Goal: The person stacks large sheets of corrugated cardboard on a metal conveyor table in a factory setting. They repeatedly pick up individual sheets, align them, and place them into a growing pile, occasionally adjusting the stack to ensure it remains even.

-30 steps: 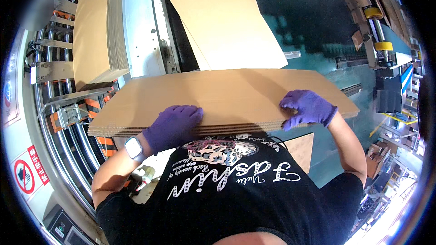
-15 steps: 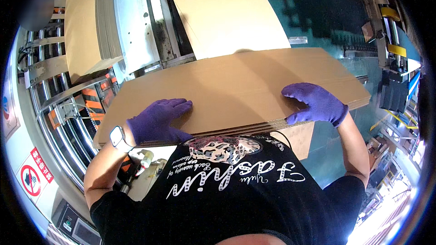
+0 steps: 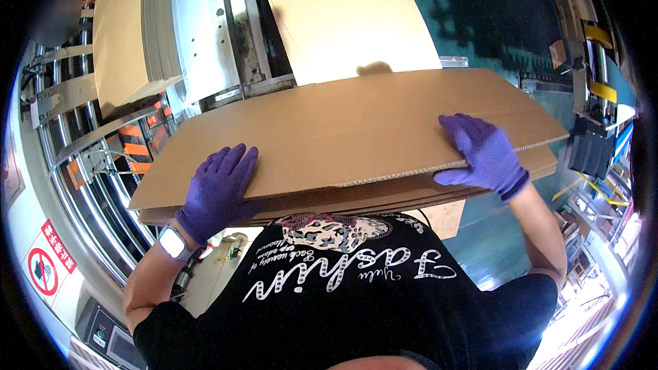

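I hold a flat stack of brown corrugated cardboard sheets (image 3: 356, 133) level in front of my chest. My left hand (image 3: 218, 188), in a purple glove with a watch at the wrist, lies palm down on the top sheet near the stack's left front edge. My right hand (image 3: 483, 151), also gloved in purple, grips the front edge toward the right, fingers over the top sheet and thumb under it. The top sheet is lifted slightly off the sheets below at the right side.
Behind the stack stands a metal machine frame (image 3: 205, 34) with a tall pile of cardboard (image 3: 123, 34) at the left and a large sheet (image 3: 343, 14) rising at the back. Roller rails (image 3: 89, 185) run at the left. Yellow-marked machinery (image 3: 596, 89) stands at the right.
The cardboard stack has come closer and higher toward my chest and tilted, its right end rising. Both hands kept their places on it; the top sheet now gapes at the right.
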The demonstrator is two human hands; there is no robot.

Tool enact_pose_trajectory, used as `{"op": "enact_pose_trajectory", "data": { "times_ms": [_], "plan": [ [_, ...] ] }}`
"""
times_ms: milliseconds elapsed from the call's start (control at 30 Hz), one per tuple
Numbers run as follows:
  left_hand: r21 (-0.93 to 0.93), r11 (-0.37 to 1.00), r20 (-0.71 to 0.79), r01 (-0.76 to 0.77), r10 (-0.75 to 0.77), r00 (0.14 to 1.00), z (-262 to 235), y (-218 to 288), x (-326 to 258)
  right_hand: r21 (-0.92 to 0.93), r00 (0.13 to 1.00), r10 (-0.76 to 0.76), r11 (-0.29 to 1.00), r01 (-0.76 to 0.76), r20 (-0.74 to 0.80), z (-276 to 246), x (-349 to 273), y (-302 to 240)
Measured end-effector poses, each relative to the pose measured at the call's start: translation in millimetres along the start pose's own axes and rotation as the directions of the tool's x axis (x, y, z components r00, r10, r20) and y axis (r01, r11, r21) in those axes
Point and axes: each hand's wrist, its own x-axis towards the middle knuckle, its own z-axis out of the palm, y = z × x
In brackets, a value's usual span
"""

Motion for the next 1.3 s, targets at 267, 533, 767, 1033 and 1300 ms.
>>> {"op": "enact_pose_trajectory", "data": {
  "times_ms": [267, 533, 767, 1033, 1300],
  "plan": [
    [-0.022, 0.995, 0.170, -0.099, 0.101, 0.980, 42, -4, -10, -0.096, 0.947, -0.045, 0.992, 0.079, 0.319, 29, -14, -4],
    [-0.140, 0.974, 0.226, -0.177, 0.205, 0.952, 39, -16, -3, 0.005, 0.909, -0.101, 0.994, 0.108, 0.403, 26, -5, 0],
    [-0.195, 0.954, 0.326, -0.228, 0.282, 0.902, 29, -27, 8, 0.061, 0.871, -0.108, 0.994, 0.090, 0.479, 19, 7, 4],
    [-0.252, 0.938, 0.351, -0.237, 0.317, 0.881, 9, -31, 22, 0.176, 0.865, -0.110, 0.984, 0.025, 0.489, 10, 18, 9],
    [-0.320, 0.918, 0.347, -0.233, 0.343, 0.873, 13, -43, 20, 0.263, 0.863, -0.166, 0.964, 0.039, 0.478, 15, 24, 23]
  ]
}}
